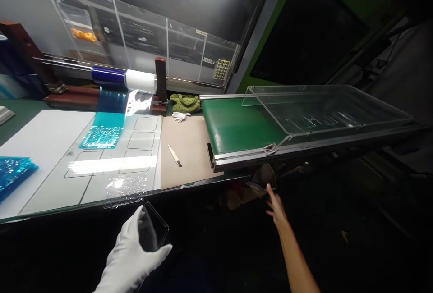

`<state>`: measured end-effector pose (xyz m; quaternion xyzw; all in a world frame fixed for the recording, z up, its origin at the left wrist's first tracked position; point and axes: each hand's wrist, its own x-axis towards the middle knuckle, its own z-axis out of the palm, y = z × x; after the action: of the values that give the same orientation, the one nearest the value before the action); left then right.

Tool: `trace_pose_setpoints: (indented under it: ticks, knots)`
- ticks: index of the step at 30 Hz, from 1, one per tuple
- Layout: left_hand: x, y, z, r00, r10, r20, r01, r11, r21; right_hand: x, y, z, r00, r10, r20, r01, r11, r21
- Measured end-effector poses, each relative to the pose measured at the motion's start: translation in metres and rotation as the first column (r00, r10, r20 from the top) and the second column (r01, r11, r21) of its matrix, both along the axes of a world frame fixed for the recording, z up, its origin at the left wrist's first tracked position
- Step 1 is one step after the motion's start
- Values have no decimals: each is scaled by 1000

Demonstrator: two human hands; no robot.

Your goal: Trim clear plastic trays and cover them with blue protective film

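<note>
My left hand (130, 250) wears a white glove and grips a dark, glossy, phone-shaped panel (154, 223) by its edges, fingers on one side and thumb on the other. The panel is held just off the front edge of the glass-topped table (101, 185). Part of it is hidden behind the glove. Bare and empty, my right hand (276, 206) reaches below the conveyor with its fingers apart. Its fingertips are close to an open brownish bag or bin (265, 177); whether they touch it I cannot tell.
A green conveyor belt (233, 124) under a clear cover (324, 108) runs off to the right. On the table lie a cutter knife (174, 155), teal film (106, 130), blue film (15, 171) and clear film pieces (126, 185). Film rolls (108, 76) hang on a rod behind.
</note>
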<state>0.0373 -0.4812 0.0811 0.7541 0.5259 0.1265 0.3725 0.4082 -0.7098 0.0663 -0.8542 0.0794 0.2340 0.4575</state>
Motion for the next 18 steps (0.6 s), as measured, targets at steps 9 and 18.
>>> trace_pose_setpoints:
  ticks: [9,18]
  knots:
    - [-20,17,4,980,183,76,-171,976,-136,-150,138,-43,657,753,-39,-753,657,17]
    - [-45,48,17,958,260,121,-232,951,-205,-127,382,-30,544,823,164,-756,565,-329]
